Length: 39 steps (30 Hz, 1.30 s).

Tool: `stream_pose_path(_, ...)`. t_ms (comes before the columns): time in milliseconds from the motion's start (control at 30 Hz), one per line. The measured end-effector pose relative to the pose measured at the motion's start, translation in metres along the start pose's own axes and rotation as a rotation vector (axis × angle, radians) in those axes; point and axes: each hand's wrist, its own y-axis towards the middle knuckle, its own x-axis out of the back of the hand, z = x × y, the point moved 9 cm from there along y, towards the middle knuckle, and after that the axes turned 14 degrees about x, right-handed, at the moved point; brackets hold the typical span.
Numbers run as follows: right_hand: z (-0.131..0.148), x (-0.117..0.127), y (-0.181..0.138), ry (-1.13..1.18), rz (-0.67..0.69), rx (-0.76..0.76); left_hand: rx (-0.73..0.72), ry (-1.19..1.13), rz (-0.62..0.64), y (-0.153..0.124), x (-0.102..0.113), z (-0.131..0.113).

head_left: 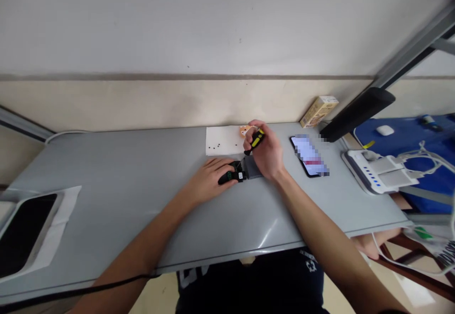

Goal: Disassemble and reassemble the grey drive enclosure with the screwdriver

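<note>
From my end I see a phone (308, 156) on the desk (121, 176), a box (318, 111) behind it, a power strip (371, 180) at right, paper (61, 215) far left.

Smooth grey tabletop (124, 176). At back edge: white rectangular paper sheet (225, 136), dotted with tiny black specks (214, 148); on sheet's right part, round orange-and-white item (243, 130). Slim-tipped screwdriver (257, 139), black handle, bright yellow accents. Small black device (223, 178), green marks, white square patch. Toward right edge: black-framed phone (309, 156), pale bluish screen, red band. Back right corner: cream-and-yellow box (318, 111). Right edge: white power strip (357, 164), row of blue squares. Left edge: black glossy panel (30, 231), pale border.
</note>
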Motion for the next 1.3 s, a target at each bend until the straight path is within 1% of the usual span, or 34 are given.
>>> stream_pose_path(67, 0.000, 0.000, 0.000, 0.022, 0.015, -0.026, -0.007, -0.010, -0.006, 0.000, -0.001, 0.000)
stream_pose_path(233, -0.002, 0.008, 0.000, 0.010, 0.012, -0.018, -0.021, -0.004, -0.012, 0.000, 0.000, -0.001)
stream_pose_path(367, -0.007, 0.005, -0.003, -0.034, 0.042, -0.044, -0.012, -0.003, 0.006, 0.001, 0.000, -0.001)
stream_pose_path(500, -0.004, 0.004, -0.001, -0.090, 0.000, -0.044, -0.009, 0.001, 0.007, 0.001, 0.000, -0.002)
stream_pose_path(633, -0.006, 0.000, -0.002, -0.018, -0.005, -0.123, 0.003, 0.006, 0.007, 0.001, 0.001, -0.002)
stream_pose_path(700, -0.006, -0.001, -0.002, 0.014, 0.004, -0.118, -0.004, 0.008, 0.002, 0.001, 0.002, -0.003)
stream_pose_path(767, -0.007, 0.002, -0.002, -0.009, 0.004, -0.084, -0.009, 0.017, 0.002, 0.001, 0.002, -0.004)
stream_pose_path(833, -0.006, 0.007, -0.001, -0.126, 0.012, -0.039, -0.003, 0.031, 0.011, 0.002, 0.002, -0.003)
stream_pose_path(900, 0.001, 0.012, 0.001, -0.331, 0.045, 0.026, 0.000, 0.039, 0.024, 0.002, 0.001, -0.003)
stream_pose_path(1000, 0.018, 0.015, 0.005, -0.622, 0.148, 0.117, -0.008, 0.051, 0.031, 0.002, 0.002, -0.005)
stream_pose_path(1033, 0.021, 0.015, 0.006, -0.678, 0.197, 0.117, -0.010, 0.059, 0.034, 0.002, 0.003, -0.006)
stream_pose_path(1100, 0.024, 0.019, 0.006, -0.738, 0.272, 0.064, -0.010, 0.076, 0.044, 0.001, 0.004, -0.007)
stream_pose_path(1133, 0.023, 0.024, 0.007, -0.748, 0.265, 0.023, -0.010, 0.084, 0.052, 0.001, 0.004, -0.007)
stream_pose_path(1167, 0.023, 0.032, 0.008, -0.745, 0.222, -0.011, -0.012, 0.088, 0.059, 0.000, 0.005, -0.008)
stream_pose_path(1200, 0.024, 0.042, 0.010, -0.733, 0.145, -0.026, -0.010, 0.089, 0.064, 0.000, 0.005, -0.009)
stream_pose_path(1267, 0.028, 0.062, 0.015, -0.732, -0.028, 0.012, -0.006, 0.076, 0.067, -0.001, 0.008, -0.010)
stream_pose_path(1300, 0.029, 0.069, 0.017, -0.749, -0.089, 0.045, -0.003, 0.065, 0.068, -0.002, 0.009, -0.010)
